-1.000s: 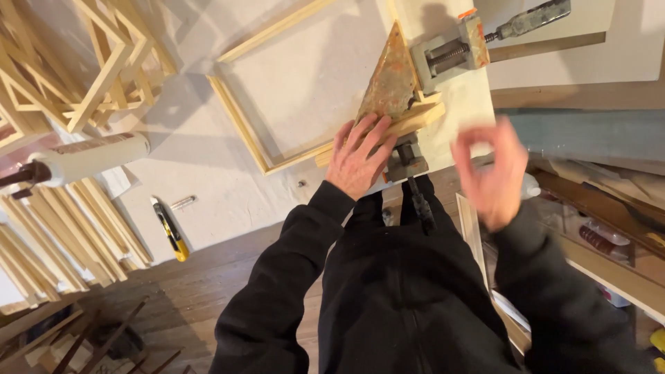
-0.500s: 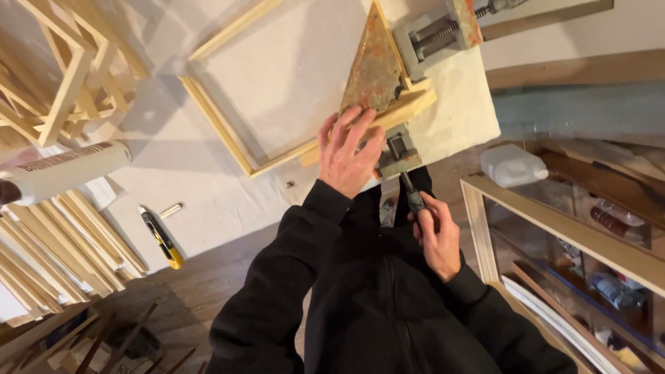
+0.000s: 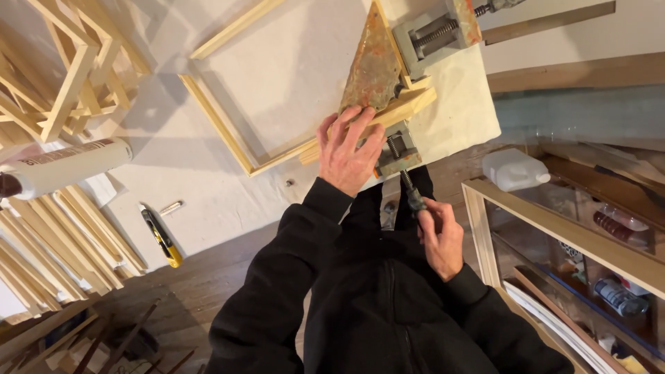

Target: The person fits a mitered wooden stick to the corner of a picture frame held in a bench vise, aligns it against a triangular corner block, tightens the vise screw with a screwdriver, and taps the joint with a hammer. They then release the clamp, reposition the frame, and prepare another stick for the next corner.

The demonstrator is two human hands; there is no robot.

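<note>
Well left of both hands lies a yellow utility knife (image 3: 161, 237); the left hand (image 3: 350, 151) presses flat, fingers spread, on the wooden frame (image 3: 228, 135) corner in the corner clamp (image 3: 398, 149); the right hand (image 3: 439, 235), closed around the clamp handle (image 3: 413, 197), could over-tighten and shift the joint.

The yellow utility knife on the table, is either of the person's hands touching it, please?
No, the yellow utility knife lies alone, apart from the left hand and right hand.

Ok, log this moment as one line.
left hand: flat on wooden frame corner | right hand: gripping clamp handle | corner clamp: on frame joint
</note>
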